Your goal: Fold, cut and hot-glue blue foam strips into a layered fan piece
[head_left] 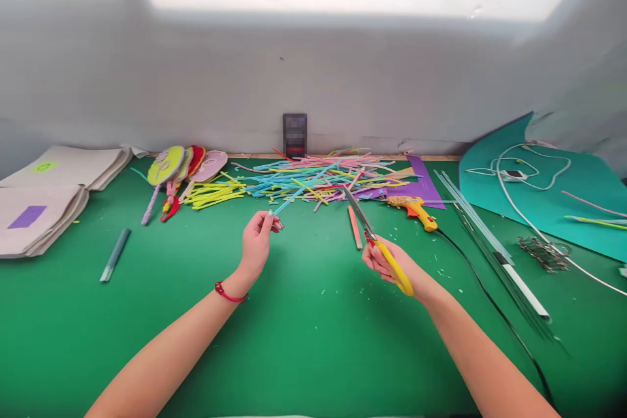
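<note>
Blue pipe cleaner point(300, 192) — held low over the green desk point(313, 339). Its near end is pinched in the left hand point(256, 243), and the rest slants up and away to the right, with the far tip over the heap behind. Left grip: thumb and fingertips closed narrow on that end, red cord at the wrist.

Right hand point(385, 262) sits level with it, well apart. Right grip: fingers through the yellow loops of the scissors point(373, 236). The blades look closed together and point up and away, not touching the blue pipe cleaner.

Judgement: this reads as the pause between picking a piece and cutting it. A cut would call for the blades to be opened, then brought across to meet the piece close to the pinching fingers, with the left hand keeping it taut.

Just beyond the scissors a pink stick point(355, 227) lies flat on the desk, and to the right of it is a yellow glue gun point(415, 209) trailing a black cord point(490, 304). Out to the left lies a grey stick point(115, 253).

Farther back is a loose heap of pipe cleaners point(318, 177) in blue, pink and yellow, with a purple sheet point(425, 188) at its right edge. Left of the heap are felt lollipop shapes point(182, 166), and beyond them stacked beige bags point(46, 199). On the far right a teal sheet point(548, 199) carries a white cable point(514, 173). A small dark object point(294, 134) stands against the wall — too blurred to identify.
</note>
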